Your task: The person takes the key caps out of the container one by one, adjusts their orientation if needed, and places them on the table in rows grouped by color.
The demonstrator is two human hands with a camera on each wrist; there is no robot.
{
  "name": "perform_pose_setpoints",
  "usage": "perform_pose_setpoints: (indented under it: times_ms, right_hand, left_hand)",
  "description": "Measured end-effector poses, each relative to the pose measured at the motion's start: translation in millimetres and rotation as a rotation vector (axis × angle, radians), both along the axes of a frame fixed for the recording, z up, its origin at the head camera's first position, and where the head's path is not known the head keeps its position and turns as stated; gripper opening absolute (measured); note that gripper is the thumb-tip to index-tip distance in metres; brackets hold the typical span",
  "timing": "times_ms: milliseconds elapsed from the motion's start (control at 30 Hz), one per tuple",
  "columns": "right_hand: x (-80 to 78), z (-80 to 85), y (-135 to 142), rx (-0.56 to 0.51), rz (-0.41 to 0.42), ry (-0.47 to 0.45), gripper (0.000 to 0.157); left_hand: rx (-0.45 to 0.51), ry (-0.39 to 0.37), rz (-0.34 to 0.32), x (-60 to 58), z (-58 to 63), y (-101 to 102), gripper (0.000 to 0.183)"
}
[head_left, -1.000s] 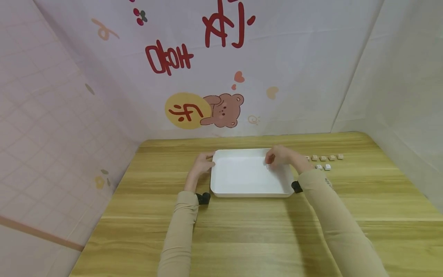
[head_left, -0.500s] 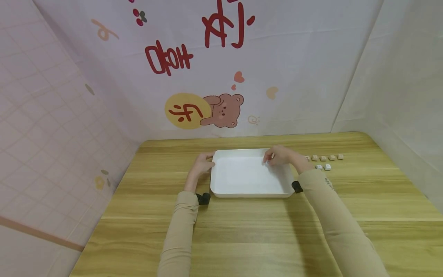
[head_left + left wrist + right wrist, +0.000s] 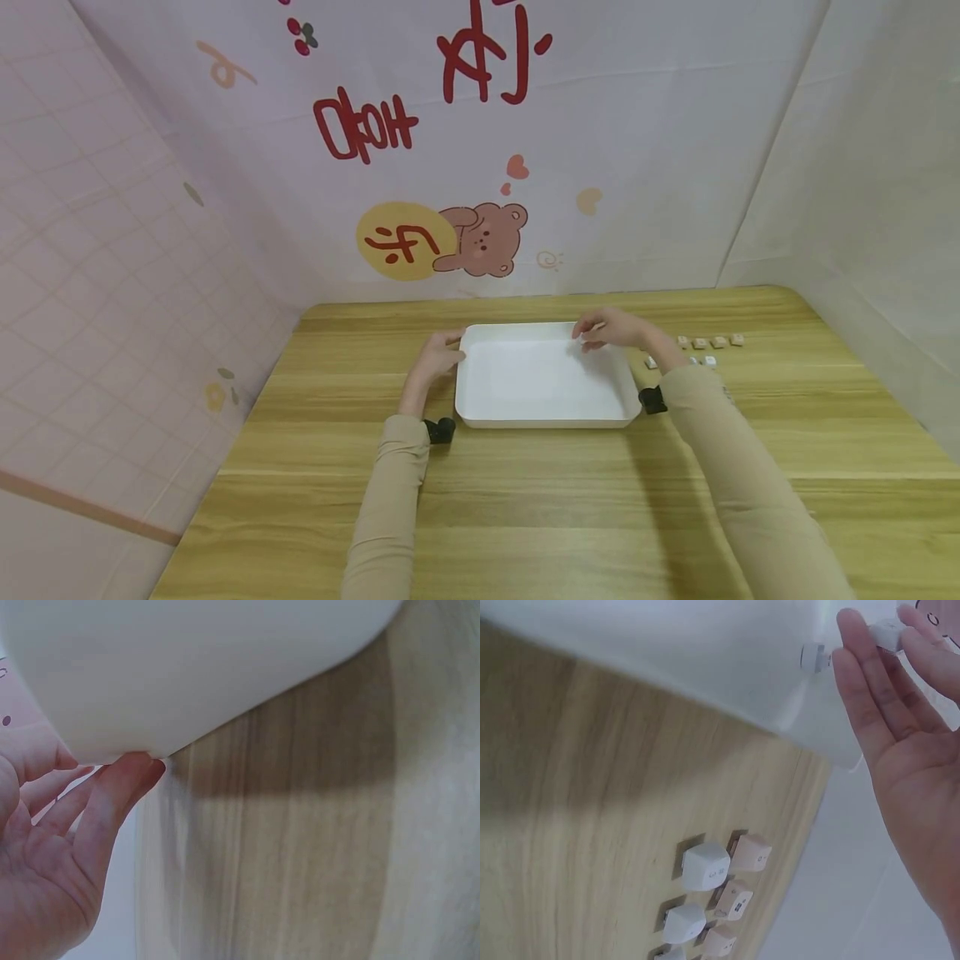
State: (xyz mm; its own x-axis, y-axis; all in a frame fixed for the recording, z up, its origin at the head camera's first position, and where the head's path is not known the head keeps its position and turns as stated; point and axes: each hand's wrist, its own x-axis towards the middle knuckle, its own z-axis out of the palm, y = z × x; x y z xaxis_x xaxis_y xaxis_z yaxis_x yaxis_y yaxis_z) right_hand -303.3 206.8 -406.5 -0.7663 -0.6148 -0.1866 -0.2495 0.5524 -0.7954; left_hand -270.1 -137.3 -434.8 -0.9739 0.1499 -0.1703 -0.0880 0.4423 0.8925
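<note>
A shallow white tray sits on the wooden table. My left hand holds its left side near the back corner; in the left wrist view the thumb and fingers meet the tray's outer wall. Over the tray's back right corner is my right hand. In the right wrist view it pinches a small white keycap between thumb and fingers. Another white keycap shows against the tray beside the fingertips.
Right of the tray, loose keycaps stand in two rows: beige ones behind, white ones in front. The right forearm hides part of these rows. A printed cloth hangs behind the table.
My right hand has risen from the tray floor and shifted slightly back and right, its fingers spread more. One white keycap now shows left of that forearm. The left hand stays put.
</note>
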Motion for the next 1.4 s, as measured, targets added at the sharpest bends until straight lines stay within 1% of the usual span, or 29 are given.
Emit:
perform_pose_setpoints:
  times_ms: [133, 167, 233, 400, 533, 633, 700, 833, 933, 1067, 1200, 1400]
  right_hand:
    - [-0.8, 1.6, 8.0, -0.077, 0.052, -0.006, 0.025]
    - [-0.8, 1.7, 9.5, -0.083, 0.063, 0.000, 0.024]
    - [-0.7, 1.6, 11.5, -0.067, 0.059, 0.003, 0.025]
    - [2.0, 1.8, 13.8, 0.025, -0.011, 0.011, 0.027]
    - [6.4, 6.2, 17.5, 0.065, -0.051, 0.031, 0.027]
    - [9.1, 9.7, 23.2, 0.060, -0.064, 0.052, 0.030]
    - [10.0, 10.9, 28.3, 0.033, -0.077, 0.053, 0.033]
    - [11.8, 11.2, 40.5, -0.013, -0.131, 0.062, 0.030]
    - [14.2, 9.7, 51.2, -0.003, -0.180, 0.109, 0.028]
    - [20.7, 7.8, 68.3, 0.024, -0.226, 0.187, 0.037]
    - [27.2, 7.2, 87.5, 0.039, -0.264, 0.236, 0.043]
    - [34.9, 4.5, 117.5, 0.091, -0.359, 0.286, 0.045]
  left_hand:
    - [0.016, -0.005, 0.006, 0.0, 0.7, -0.5, 0.057]
    - [0.019, -0.003, 0.005, 0.5, 1.0, -0.5, 0.057]
    - [0.023, -0.005, 0.007, 0.9, 1.1, -0.8, 0.057]
    - [0.018, -0.009, 0.003, 1.2, 0.1, -0.7, 0.057]
    - [0.011, -0.008, 0.001, 1.1, -0.8, -0.7, 0.057]
    - [0.014, -0.008, 0.000, 0.6, -1.5, -1.2, 0.057]
    - [0.021, -0.009, -0.002, 0.0, -2.0, -1.4, 0.057]
    - [0.020, -0.001, -0.010, 0.0, -2.2, -1.4, 0.056]
    - [0.013, 0.007, -0.011, 0.3, -2.3, -1.1, 0.057]
    - [0.013, 0.004, -0.004, 0.6, -1.4, -0.6, 0.056]
    - [0.022, -0.013, 0.003, 0.4, -0.9, 0.0, 0.056]
    - [0.022, -0.015, 0.001, 0.7, 0.4, 0.4, 0.057]
